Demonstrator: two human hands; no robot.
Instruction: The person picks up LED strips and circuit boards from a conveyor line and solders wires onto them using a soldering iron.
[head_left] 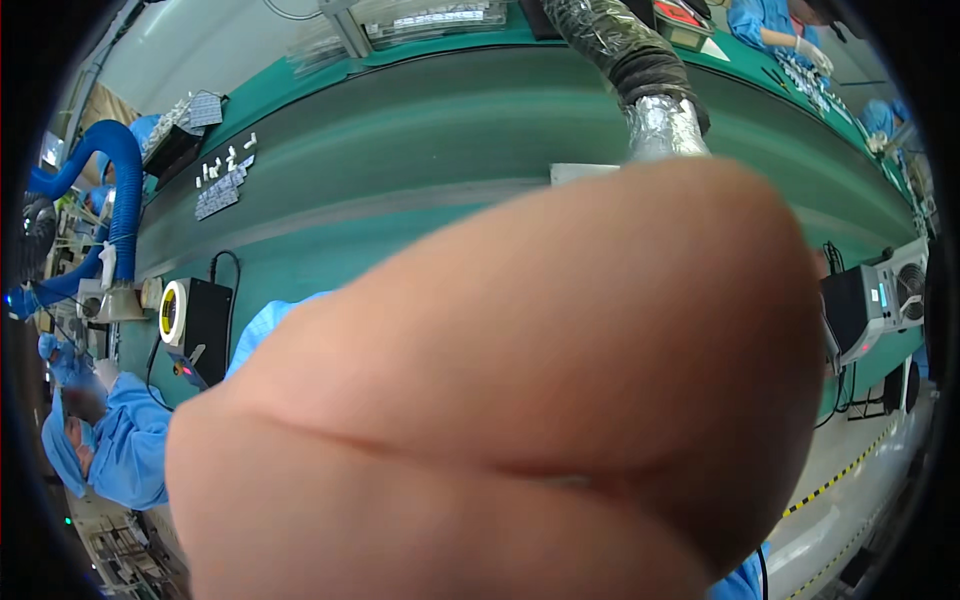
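A bare hand, very close to the camera and blurred, fills the middle and lower part of the head view. A dark crease runs across it where skin folds or two fingers press together. Whether it is my left hand or my right hand cannot be told, and its fingertips do not show clearly. A bit of blue sleeve shows past its left edge, and more blue cloth lies at the lower right. Nothing held can be made out. Most of the green work table directly in front is hidden behind the hand.
Left stand a black device with a tape roll and a blue hose. Small white parts lie on the dark green belt. A foil duct hangs ahead; a boxed instrument stands right. Co-workers sit nearby.
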